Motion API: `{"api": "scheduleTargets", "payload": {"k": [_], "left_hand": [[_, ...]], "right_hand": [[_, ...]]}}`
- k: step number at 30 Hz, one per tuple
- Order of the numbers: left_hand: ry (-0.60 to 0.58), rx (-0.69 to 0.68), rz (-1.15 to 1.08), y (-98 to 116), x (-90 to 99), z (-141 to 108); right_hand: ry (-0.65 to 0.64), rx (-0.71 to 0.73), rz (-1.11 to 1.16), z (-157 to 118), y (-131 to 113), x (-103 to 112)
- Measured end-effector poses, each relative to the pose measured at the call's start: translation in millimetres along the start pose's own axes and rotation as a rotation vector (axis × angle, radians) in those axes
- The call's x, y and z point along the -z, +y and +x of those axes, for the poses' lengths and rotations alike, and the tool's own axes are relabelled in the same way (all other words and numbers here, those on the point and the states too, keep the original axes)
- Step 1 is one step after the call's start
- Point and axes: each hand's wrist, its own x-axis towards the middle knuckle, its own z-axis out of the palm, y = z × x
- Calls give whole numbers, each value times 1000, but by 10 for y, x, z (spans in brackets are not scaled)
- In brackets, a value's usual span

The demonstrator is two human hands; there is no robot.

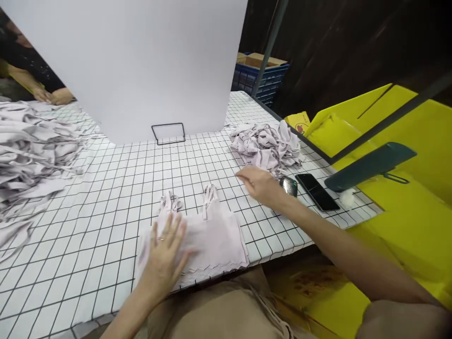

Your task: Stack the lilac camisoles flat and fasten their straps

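A stack of pale lilac fabric pieces (215, 240) with two bunches of looped straps at its top lies near the table's front edge. My left hand (166, 254) rests flat on the left part of the stack, fingers spread, a ring on one finger. Above the table, right of the stack, my right hand (259, 186) has its fingers drawn together toward the left; whether anything is between the fingertips is too small to tell. Just beyond it sits a crumpled heap of lilac fabric (266, 146). A shiny rounded object (288, 186) is partly behind my right wrist.
On the grid-patterned tablecloth (116, 188) stand a white board (151, 66) and a black wire frame (168, 142). A phone (318, 192) and a dark green object (370, 167) lie right. Far left are a large fabric pile (31, 150) and another person's hands. Yellow bins stand right.
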Motion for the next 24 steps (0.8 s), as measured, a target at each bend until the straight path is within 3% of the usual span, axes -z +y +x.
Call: {"api": "scheduleTargets", "payload": {"k": [4, 6, 7, 9, 12, 15, 17, 21, 24], "left_hand": [[-71, -86, 95, 272, -195, 84], [-59, -106, 133, 312, -253, 69], [-48, -116, 145, 311, -270, 57], [-14, -132, 153, 281, -287, 39], [54, -150, 116, 217, -281, 43], [89, -105, 27, 175, -203, 74], [97, -58, -35, 142, -107, 99], [122, -63, -107, -38, 85, 162], [143, -21, -202, -220, 189, 292]], "right_hand": [[-332, 233, 12, -60, -300, -744], [-424, 252, -1, -118, -320, -930], [-409, 226, 11, -110, -282, -938], [-270, 156, 64, -3, -127, -786], [-47, -57, 36, 298, 207, -291], [-49, -426, -136, 543, 551, 136], [-81, -569, -172, 600, 739, 248], [-101, -646, -55, 585, 970, 326], [10, -629, 70, 690, 1044, 570]]}}
